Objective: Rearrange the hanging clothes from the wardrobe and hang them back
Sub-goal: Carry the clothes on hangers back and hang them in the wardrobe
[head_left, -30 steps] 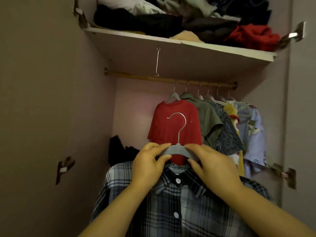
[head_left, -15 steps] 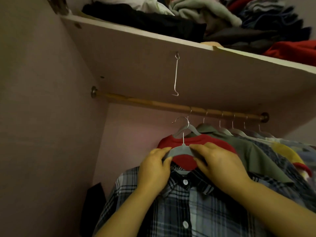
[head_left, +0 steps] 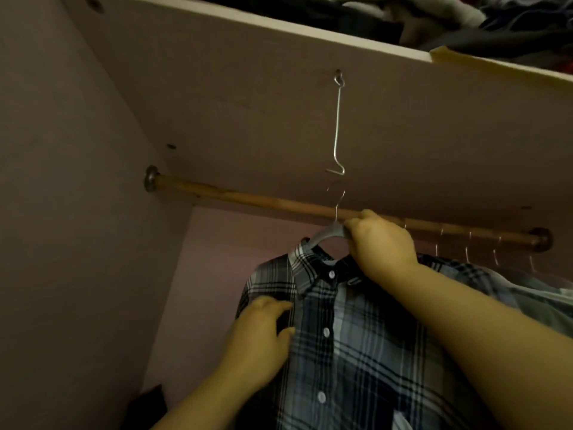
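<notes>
Since your right hand (head_left: 379, 243) has its fingers (head_left: 356, 226) clenched on the hanger (head_left: 327, 235) neck, hook (head_left: 338, 203) right at the rod (head_left: 248, 200), tip it over while your loose, flat left hand (head_left: 263, 333) steadies the plaid shirt (head_left: 356, 336) hanging below.

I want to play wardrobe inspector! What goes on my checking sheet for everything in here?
Surface: wooden rail under the shelf.
Job's things: plaid shirt on a grey hanger, held up at the rail; cannot tell if it is hooked on.
Clutter: heaped clothes on the shelf; dark cloth down in the corner; wire hook dangling from the shelf.
Hands: right hand grips the hanger; left hand touches the shirt's front, grip unclear.
Cables: nothing seen.
Surroundings: pink wardrobe walls; more hanging clothes at the right.
</notes>
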A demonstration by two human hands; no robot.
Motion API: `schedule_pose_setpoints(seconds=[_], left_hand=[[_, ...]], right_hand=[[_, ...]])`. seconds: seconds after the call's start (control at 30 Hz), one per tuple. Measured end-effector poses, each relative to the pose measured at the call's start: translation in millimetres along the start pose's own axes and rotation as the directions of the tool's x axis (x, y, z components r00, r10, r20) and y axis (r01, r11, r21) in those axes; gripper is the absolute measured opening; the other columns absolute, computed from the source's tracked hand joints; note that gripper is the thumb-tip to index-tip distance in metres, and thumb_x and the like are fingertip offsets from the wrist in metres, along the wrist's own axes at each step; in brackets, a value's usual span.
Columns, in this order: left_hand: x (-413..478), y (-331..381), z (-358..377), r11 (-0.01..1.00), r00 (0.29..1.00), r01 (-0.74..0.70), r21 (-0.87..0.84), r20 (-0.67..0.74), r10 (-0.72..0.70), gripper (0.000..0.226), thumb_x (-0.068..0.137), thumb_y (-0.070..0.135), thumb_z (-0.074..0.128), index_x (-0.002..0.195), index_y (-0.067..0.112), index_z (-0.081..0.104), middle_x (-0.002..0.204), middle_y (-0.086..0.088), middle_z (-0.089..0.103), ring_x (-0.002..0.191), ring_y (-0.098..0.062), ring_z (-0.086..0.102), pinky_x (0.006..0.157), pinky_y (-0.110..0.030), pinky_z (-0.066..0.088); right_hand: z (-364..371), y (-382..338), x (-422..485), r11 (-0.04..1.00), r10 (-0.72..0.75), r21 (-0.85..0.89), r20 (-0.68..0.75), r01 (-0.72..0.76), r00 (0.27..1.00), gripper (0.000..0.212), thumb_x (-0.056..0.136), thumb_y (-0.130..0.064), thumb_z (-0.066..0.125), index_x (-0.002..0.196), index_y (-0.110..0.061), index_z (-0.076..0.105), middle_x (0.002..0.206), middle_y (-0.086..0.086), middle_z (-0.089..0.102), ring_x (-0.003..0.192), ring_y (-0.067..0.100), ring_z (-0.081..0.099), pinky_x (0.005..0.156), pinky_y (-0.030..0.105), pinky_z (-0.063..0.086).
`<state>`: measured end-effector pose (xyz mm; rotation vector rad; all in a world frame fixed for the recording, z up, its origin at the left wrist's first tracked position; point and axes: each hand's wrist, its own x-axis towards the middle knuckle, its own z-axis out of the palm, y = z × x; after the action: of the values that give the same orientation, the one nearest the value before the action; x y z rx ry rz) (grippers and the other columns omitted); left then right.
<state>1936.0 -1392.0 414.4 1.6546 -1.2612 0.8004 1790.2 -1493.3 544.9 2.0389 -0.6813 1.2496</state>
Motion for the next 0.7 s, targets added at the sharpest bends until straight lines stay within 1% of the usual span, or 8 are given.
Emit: schedule_pose_setpoints(seconds=[0.1,0.23,0.4,0.47,0.5,0.57,0.63,0.7], left_hand=[[-2.2,-14.1,7.5,1.000,0.999,0.021,0.003,0.030,-0.021,0.043,0.092,0.031,0.054,0.134,0.029,0.045,0.135,0.010,0.041,0.122,-0.006,0.042,0.094,-0.009,0.028],[-16.5,-33.2,20.1,0.997,0.994,0.064,0.052,0.089,-0.068,0.044,0.091,0.034,0.055,0.134,0.034,0.044,0.135,0.013,0.040,0.121,-0.003,0.042,0.095,-0.008,0.027],[-36.9,-46.5,32.0,0.992,0.982,0.098,0.083,0.155,-0.109,0.045,0.090,0.035,0.056,0.134,0.035,0.043,0.138,0.013,0.037,0.124,-0.001,0.038,0.097,-0.005,0.022],[-43.9,-47.2,31.6,0.992,0.984,0.107,0.060,0.136,-0.114,0.046,0.091,0.032,0.056,0.135,0.031,0.042,0.138,0.011,0.039,0.123,-0.002,0.039,0.100,-0.008,0.024],[-47.9,-46.4,30.1,0.992,0.984,0.119,0.045,0.126,-0.124,0.047,0.091,0.030,0.056,0.136,0.029,0.042,0.138,0.010,0.040,0.123,-0.004,0.040,0.103,-0.012,0.028],[-56.8,-43.9,26.0,0.988,0.981,0.148,0.045,0.119,-0.153,0.050,0.091,0.029,0.056,0.138,0.026,0.039,0.139,0.007,0.040,0.124,-0.007,0.040,0.105,-0.021,0.034],[-67.4,-41.9,21.2,0.981,0.974,0.170,0.089,0.136,-0.181,0.054,0.092,0.031,0.055,0.141,0.025,0.034,0.142,0.005,0.038,0.126,-0.010,0.038,0.106,-0.025,0.034],[-81.0,-39.7,16.6,0.969,0.960,0.194,0.152,0.172,-0.219,0.058,0.092,0.034,0.055,0.143,0.024,0.030,0.143,0.003,0.036,0.128,-0.013,0.036,0.104,-0.025,0.035]], right_hand=[[11.3,-6.0,14.0,0.998,0.048,0.034,0.025,-0.049,0.999,0.019,0.088,0.003,0.052,0.098,-0.010,0.060,0.102,0.009,0.049,0.068,0.027,0.047,0.045,0.029,0.028],[39.2,-23.3,1.5,0.997,0.023,0.069,0.111,-0.030,0.994,0.026,0.085,0.005,0.053,0.106,-0.010,0.058,0.107,0.009,0.051,0.089,0.029,0.059,0.057,0.031,0.038],[54.3,-36.4,-12.6,0.998,0.022,0.052,0.057,-0.025,0.998,0.037,0.088,-0.002,0.049,0.124,-0.011,0.048,0.114,0.009,0.051,0.100,0.028,0.055,0.057,0.032,0.036],[55.9,-38.0,-20.9,0.998,-0.004,0.057,0.062,0.000,0.998,0.045,0.090,-0.009,0.048,0.134,-0.013,0.039,0.124,0.011,0.048,0.111,0.028,0.049,0.067,0.033,0.037],[57.1,-39.4,-28.4,0.998,-0.030,0.059,0.074,0.025,0.997,0.049,0.091,-0.015,0.048,0.139,-0.015,0.036,0.134,0.013,0.042,0.120,0.030,0.043,0.079,0.034,0.037],[59.1,-44.3,-50.0,0.994,-0.088,0.081,0.119,0.078,0.989,0.055,0.093,-0.023,0.048,0.145,-0.023,0.030,0.153,0.012,0.021,0.138,0.030,0.020,0.110,0.041,0.020],[59.6,-51.9,-77.1,0.984,-0.146,0.128,0.163,0.126,0.976,0.058,0.094,-0.026,0.048,0.146,-0.028,0.026,0.157,0.007,0.011,0.144,0.030,0.004,0.116,0.047,0.001],[59.3,-60.8,-108.4,0.969,-0.185,0.199,0.208,0.144,0.960,0.055,0.095,-0.028,0.047,0.146,-0.028,0.026,0.155,0.002,0.017,0.143,0.025,0.007,0.116,0.046,0.000]])
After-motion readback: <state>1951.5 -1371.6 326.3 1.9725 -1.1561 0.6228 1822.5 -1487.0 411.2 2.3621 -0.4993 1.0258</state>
